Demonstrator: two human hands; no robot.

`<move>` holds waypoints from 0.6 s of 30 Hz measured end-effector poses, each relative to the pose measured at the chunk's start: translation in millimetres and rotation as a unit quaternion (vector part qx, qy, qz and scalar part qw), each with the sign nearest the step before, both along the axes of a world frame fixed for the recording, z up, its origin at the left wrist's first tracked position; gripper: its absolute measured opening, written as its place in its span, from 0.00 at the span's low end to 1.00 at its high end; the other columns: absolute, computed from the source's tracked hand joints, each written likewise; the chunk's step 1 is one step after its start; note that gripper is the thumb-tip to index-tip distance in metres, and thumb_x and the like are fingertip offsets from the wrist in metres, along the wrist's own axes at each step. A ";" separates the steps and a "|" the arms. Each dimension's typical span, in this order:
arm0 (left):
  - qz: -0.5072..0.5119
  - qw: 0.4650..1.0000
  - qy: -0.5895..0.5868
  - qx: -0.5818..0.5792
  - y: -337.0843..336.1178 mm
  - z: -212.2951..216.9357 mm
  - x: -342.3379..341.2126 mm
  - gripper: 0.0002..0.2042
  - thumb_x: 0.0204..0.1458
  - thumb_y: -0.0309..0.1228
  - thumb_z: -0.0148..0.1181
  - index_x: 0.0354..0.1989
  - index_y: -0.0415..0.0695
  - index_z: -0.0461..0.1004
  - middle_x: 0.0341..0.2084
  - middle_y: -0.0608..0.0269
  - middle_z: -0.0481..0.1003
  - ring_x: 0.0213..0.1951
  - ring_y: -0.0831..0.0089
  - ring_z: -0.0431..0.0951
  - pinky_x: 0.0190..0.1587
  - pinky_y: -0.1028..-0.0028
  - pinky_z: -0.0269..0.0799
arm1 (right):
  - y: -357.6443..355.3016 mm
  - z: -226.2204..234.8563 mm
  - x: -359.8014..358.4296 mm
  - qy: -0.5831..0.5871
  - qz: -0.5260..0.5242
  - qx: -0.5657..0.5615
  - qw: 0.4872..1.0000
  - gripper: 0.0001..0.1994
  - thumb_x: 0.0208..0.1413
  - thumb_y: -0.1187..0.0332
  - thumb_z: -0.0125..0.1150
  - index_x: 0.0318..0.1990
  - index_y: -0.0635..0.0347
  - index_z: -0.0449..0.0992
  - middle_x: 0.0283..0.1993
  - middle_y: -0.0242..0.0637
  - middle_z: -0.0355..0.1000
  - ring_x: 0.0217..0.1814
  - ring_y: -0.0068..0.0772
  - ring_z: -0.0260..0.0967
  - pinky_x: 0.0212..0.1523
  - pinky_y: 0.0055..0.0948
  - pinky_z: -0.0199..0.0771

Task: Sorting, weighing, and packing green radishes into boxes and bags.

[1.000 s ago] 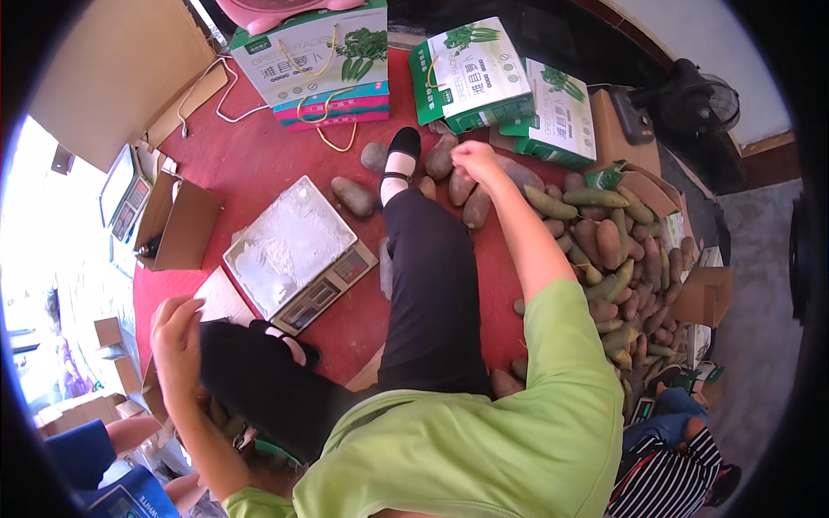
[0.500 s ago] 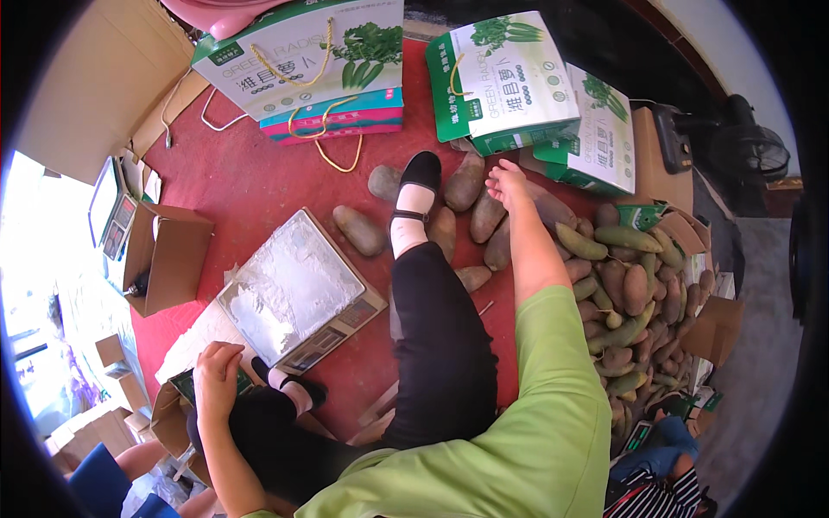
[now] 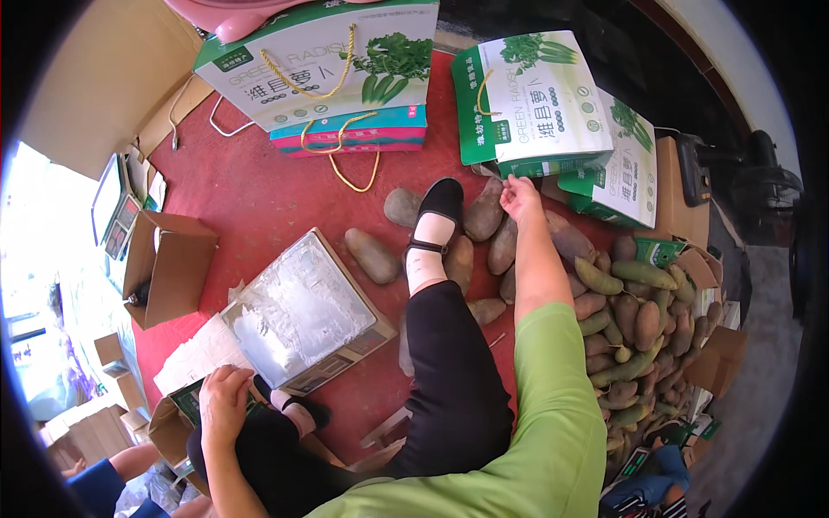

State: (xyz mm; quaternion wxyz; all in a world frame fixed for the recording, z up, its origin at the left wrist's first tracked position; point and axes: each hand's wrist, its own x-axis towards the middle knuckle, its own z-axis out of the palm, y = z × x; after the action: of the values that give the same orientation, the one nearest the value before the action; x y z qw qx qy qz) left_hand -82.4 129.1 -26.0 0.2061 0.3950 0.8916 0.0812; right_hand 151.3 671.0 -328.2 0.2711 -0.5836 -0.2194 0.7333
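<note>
Nearest the body, the left hand (image 3: 223, 399) rests flat, its grip released, on a knee beside the silver square weighing scale (image 3: 300, 312). Bare red floor (image 3: 259, 203) lies beyond. Farther out, the right hand (image 3: 521, 195) pinches a brown-green oblong radish (image 3: 485, 210) at the green-and-white carton's (image 3: 535, 104) lower edge.

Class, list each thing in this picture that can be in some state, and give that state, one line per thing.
Right hand: stretched out, fingers on a radish by the green box.
Left hand: resting on the knee, holding nothing.
Scale: flat on the red floor, platform bare.
Brown carton: open, on its side.
Top box: closed, stacked on a pink and teal one.
Radish pile: loose on the floor.
</note>
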 end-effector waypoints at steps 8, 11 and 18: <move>-0.012 0.999 0.010 0.038 0.4 3.3 2.8 0.05 0.46 0.24 0.59 0.31 0.40 0.77 0.27 0.55 0.74 0.34 0.55 0.74 0.39 0.62 0.69 | 24.9 75.2 3.1 0.038 -0.003 0.044 0.998 0.07 0.53 0.64 0.65 0.33 0.53 0.73 0.29 0.29 0.73 0.25 0.22 0.66 0.28 0.26 0.69; -0.011 0.999 0.003 0.048 -5.7 2.5 2.3 0.05 0.46 0.24 0.59 0.31 0.40 0.77 0.27 0.55 0.74 0.34 0.55 0.75 0.39 0.62 0.69 | 21.1 117.8 -4.5 0.061 0.015 0.085 0.994 0.07 0.52 0.64 0.65 0.34 0.53 0.74 0.29 0.30 0.74 0.26 0.21 0.66 0.28 0.25 0.70; -0.005 0.997 0.007 0.081 -17.8 11.8 6.4 0.05 0.46 0.24 0.59 0.32 0.40 0.77 0.28 0.54 0.74 0.34 0.54 0.75 0.39 0.63 0.69 | 45.7 235.6 -2.3 0.092 0.008 0.252 0.963 0.05 0.51 0.68 0.65 0.32 0.53 0.74 0.26 0.27 0.72 0.24 0.19 0.67 0.26 0.23 0.69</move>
State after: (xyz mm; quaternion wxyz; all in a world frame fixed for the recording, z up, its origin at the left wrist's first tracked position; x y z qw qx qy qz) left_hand -76.0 111.3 -14.2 0.1680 0.4154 0.8815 0.1491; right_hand 149.1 716.7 -92.6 0.4226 -0.4249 -0.3755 0.7070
